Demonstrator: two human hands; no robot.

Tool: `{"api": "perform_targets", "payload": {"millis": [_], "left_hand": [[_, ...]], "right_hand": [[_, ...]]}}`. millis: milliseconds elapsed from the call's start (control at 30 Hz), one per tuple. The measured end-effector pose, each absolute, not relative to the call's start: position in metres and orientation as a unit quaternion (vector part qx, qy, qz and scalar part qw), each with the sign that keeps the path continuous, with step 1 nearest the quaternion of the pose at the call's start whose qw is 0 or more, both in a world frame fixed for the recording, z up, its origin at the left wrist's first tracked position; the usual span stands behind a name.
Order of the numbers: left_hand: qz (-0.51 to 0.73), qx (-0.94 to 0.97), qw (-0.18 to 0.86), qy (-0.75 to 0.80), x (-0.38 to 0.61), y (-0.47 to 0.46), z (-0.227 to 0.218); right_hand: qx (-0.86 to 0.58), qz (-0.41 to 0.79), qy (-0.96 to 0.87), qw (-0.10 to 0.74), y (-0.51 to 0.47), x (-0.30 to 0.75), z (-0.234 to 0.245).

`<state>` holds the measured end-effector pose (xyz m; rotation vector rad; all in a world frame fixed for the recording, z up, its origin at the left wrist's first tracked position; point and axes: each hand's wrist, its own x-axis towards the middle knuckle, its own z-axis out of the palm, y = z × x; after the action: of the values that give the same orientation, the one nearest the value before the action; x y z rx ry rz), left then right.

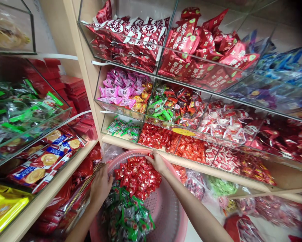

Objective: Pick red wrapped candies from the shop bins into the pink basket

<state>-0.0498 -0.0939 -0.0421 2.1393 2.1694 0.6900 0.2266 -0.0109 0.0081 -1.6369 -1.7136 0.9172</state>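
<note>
A round pink plastic basket (175, 220) with a perforated wall stands below me, partly under the front edge of the shelves. Red-wrapped candies (141, 176) are heaped at its far side. Candies in clear and green wrappers (130, 215) fill the nearer left part. My left hand (100, 183) is bent over the left rim, thumb toward the inside, outer fingers partly hidden. At the far rim, beside the red candies, my right hand (158, 163) is closed with thumb and fingers on the rim; its fingertips are partly hidden.
Tiered shelves with clear bins of red candies (154, 136) and pink-wrapped sweets (118, 85) rise directly ahead. A left shelf holds biscuit packs (48, 156) and yellow packets (7, 210). Bagged sweets (221, 185) lie on the floor at right; red packages (50, 211) sit lower left.
</note>
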Motion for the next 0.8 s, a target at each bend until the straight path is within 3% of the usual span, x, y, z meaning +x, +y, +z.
{"api": "perform_targets", "payload": {"millis": [200, 433, 667, 800], "left_hand": [[0.214, 0.686, 0.004, 0.696, -0.049, -0.094, -0.041], [0.219, 0.683, 0.006, 0.696, -0.050, -0.094, -0.042], [0.214, 0.683, 0.004, 0.698, -0.050, -0.095, -0.043], [0.217, 0.681, 0.013, 0.699, -0.049, -0.095, -0.043]], "right_hand": [[-0.564, 0.491, -0.582, 0.319, -0.018, 0.206, 0.027], [-0.564, 0.593, -0.522, 0.240, -0.025, 0.168, 0.018], [-0.549, 0.580, -0.578, 0.167, -0.021, 0.151, -0.010], [-0.585, 0.542, -0.579, 0.170, -0.020, 0.146, -0.021]]}}
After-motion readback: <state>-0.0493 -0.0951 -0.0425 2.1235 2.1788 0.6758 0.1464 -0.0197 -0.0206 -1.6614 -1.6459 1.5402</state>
